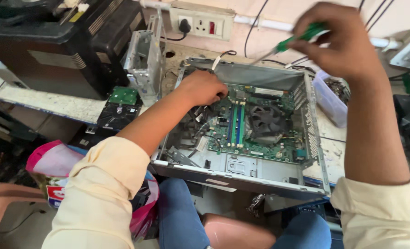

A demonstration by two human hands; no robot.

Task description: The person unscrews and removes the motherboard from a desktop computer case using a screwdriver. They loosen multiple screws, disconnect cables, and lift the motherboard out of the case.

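The right hand (pixel 341 41) grips a green screwdriver (pixel 297 39) above the open computer case (pixel 241 175); the left hand (pixel 204 87), curled, reaches inside it.

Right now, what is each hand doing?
Left hand: fingers curled inside the open computer case; any grip cannot be told.
Right hand: closed on a green-handled screwdriver.

A green handle is seen on the screwdriver (pixel 297 39). A green board (pixel 255 122) with blue and green strips is seen in the grey metal case (pixel 241 177). Cream sleeves (pixel 99 193) and blue trousers (pixel 179 216) are worn. A pink bag (pixel 53 161) is seen.
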